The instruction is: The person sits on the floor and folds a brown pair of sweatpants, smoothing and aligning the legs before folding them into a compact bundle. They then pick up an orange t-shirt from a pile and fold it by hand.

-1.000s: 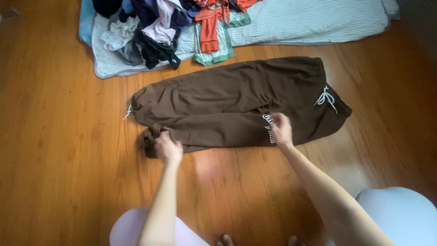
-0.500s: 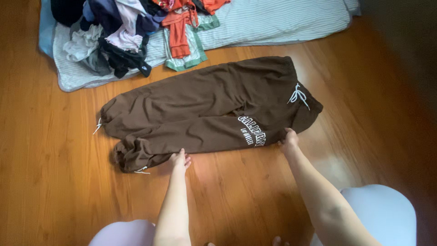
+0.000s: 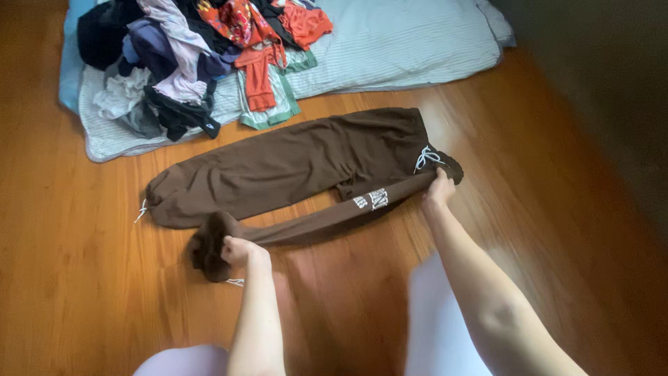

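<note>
Hands first: left hand (image 3: 236, 249) closed in a fist around the bunched ankle cuff (image 3: 209, 244) of the brown sweatpants (image 3: 292, 167); right hand (image 3: 438, 188) pinched shut on the waistband edge, just below the white drawstring (image 3: 426, 157). Between the two grips, the near leg pulled up into a taut, narrow band, white lettering showing on it close to the right hand. Far leg flat on the wooden floor (image 3: 83, 278), running from the waistband at right to its own cuff at left, a small white cord end sticking out beside that cuff. Another bit of white cord on the floor just under the left fist.

Beyond the sweatpants, at upper left, a heap of mixed clothes (image 3: 181, 63) in dark, lavender, white and orange-red, piled on a pale striped mattress pad (image 3: 396, 49) spread across the top of the view. An orange garment (image 3: 259, 76) and a green-edged one hanging off the pile's front edge, near the sweatpants but not touching. Both forearms bare; light lavender knees at the bottom edge, blurred.
</note>
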